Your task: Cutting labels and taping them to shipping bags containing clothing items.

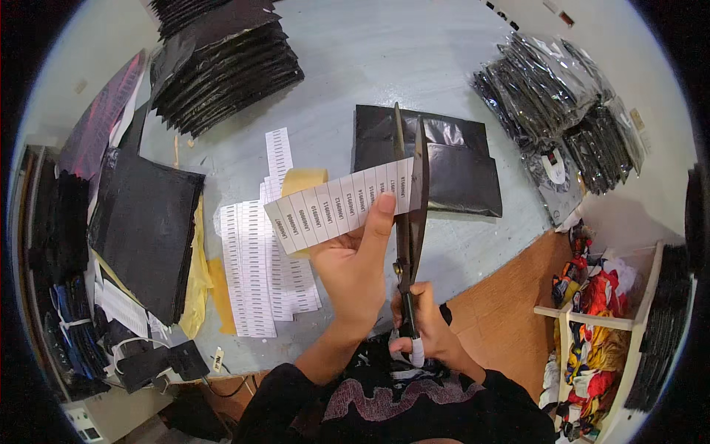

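Note:
My left hand (355,277) holds a strip of printed paper labels (333,208), thumb on its face near the right end. A roll of yellowish tape (305,178) shows behind the strip; whether my fingers hold it is hidden. My right hand (424,322), with white wrapping on one finger, grips a pair of large scissors (407,250). Their blades stand apart and point away from me, with the strip's right end between them. Beyond the blades lies a flat black plastic packet (460,177). Sheets of small printed labels (249,272) lie left of my left hand.
A tall stack of black packets (227,72) stands at the back left. Clear-wrapped dark packets (543,83) are piled at right. Black plastic bags (147,233) lie at left, above a black power adapter (188,358). A wooden rack (593,319) with colourful cloth stands beyond the table's right edge.

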Motion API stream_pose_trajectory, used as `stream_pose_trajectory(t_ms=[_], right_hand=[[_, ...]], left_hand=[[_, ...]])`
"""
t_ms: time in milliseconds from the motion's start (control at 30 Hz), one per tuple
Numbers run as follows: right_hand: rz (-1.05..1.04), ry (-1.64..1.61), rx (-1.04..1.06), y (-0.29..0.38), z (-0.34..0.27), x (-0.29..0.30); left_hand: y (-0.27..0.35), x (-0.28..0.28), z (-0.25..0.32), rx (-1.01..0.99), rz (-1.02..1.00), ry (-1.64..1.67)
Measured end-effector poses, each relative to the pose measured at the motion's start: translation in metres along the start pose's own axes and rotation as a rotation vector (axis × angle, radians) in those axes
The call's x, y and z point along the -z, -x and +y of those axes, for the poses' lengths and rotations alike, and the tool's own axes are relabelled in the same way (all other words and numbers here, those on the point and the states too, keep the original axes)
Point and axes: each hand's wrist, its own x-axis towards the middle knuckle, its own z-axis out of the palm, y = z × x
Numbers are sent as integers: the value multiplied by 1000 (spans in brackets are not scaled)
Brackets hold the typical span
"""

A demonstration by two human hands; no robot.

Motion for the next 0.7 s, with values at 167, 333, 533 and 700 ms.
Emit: stream_pose_trajectory(t_ms=[167,333,533,700], right_hand=[[-4,-46,-26,-2,1,-1],[-3,-3,-33,-4,-1,0],[1,-4,-54,1,4,-1],[28,6,-46,2,6,-3]], left_hand=[[-3,-1,0,7,21,11],[-3,1,-1,24,21,-9],[-3,-1,-2,6,13,3],[-2,-1,-2,14,23,-5]])
